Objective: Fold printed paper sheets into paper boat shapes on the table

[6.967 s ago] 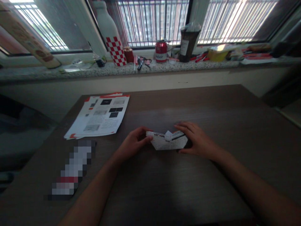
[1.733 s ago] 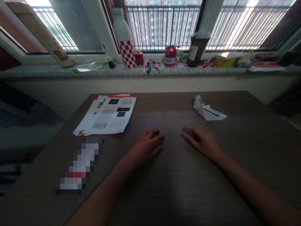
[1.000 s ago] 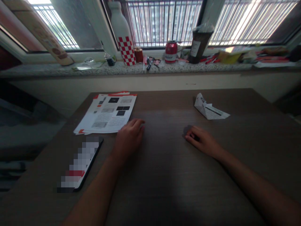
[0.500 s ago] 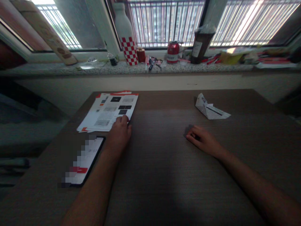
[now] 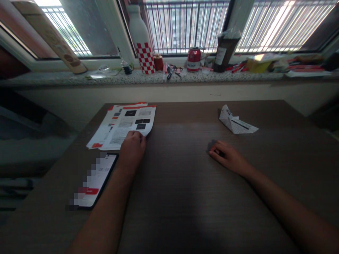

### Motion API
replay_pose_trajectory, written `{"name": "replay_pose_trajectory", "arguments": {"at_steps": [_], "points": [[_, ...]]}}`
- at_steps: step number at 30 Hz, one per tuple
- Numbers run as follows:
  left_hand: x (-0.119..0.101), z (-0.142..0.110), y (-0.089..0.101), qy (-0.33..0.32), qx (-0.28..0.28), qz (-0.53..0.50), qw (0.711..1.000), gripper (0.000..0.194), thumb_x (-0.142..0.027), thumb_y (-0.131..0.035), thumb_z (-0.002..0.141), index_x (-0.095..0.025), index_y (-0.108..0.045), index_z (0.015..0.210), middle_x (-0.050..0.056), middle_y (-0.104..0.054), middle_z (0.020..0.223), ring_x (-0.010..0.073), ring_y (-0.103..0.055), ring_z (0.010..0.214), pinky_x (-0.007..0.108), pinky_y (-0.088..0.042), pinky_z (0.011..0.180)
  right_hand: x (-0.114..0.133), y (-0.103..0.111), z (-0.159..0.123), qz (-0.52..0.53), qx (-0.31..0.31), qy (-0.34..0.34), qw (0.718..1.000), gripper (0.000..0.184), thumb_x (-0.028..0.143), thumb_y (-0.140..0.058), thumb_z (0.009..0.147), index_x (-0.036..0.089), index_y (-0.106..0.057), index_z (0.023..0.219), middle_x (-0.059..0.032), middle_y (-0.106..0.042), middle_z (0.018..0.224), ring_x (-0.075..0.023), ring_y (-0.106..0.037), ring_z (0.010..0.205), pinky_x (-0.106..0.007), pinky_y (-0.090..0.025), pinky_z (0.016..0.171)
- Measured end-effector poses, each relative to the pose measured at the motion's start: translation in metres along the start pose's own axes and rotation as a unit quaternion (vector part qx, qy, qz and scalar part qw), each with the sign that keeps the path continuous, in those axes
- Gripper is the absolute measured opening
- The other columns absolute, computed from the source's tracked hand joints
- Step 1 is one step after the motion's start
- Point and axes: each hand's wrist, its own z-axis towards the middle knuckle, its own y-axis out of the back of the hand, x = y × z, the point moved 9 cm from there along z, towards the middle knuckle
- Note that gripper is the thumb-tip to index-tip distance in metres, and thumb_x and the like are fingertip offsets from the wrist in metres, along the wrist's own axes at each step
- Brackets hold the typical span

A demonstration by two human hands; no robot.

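Both hands at the dark wooden table (image 5: 172, 197), as I view them remotely through the head camera. The left hand (image 5: 132, 150) lies over the near right corner of the top sheet (image 5: 129, 123) on a stack of printed papers (image 5: 102, 132); its fingers are curled close together, and the sheet's right edge bows upward just beside them. The fingertips are hidden from me, so I cannot tell whether they pinch the paper. The right hand (image 5: 224, 155) rests well apart, its fingers curled in and the thumb closed toward the forefinger. Beyond it, at the far right, I see a folded paper (image 5: 234, 124) with one point raised. A phone (image 5: 96, 181), partly pixelated, lies just beside the left forearm (image 5: 111, 201). On the windowsill (image 5: 106, 80) I note a checkered bottle (image 5: 142, 40), a red can (image 5: 194, 59) and a dark cup (image 5: 225, 53)
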Motion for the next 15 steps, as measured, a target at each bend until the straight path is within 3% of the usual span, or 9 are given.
{"name": "replay_pose_trajectory", "arguments": {"at_steps": [15], "points": [[0.0031,0.0001,0.0050,-0.029,-0.039,-0.014,0.999,0.011,-0.021,-0.055,0.096,-0.019,-0.062,0.088,0.012,-0.068,0.101,0.0290,-0.067,0.093,0.039,-0.053,0.085,-0.0031,-0.0025,-0.0009,0.008,0.006,-0.011,1.000,0.021,0.037,-0.056,0.106,0.023,-0.063,0.093,-0.0031,-0.058,0.085,-0.0200,-0.057,0.080,-0.034,-0.044,0.073]]}}
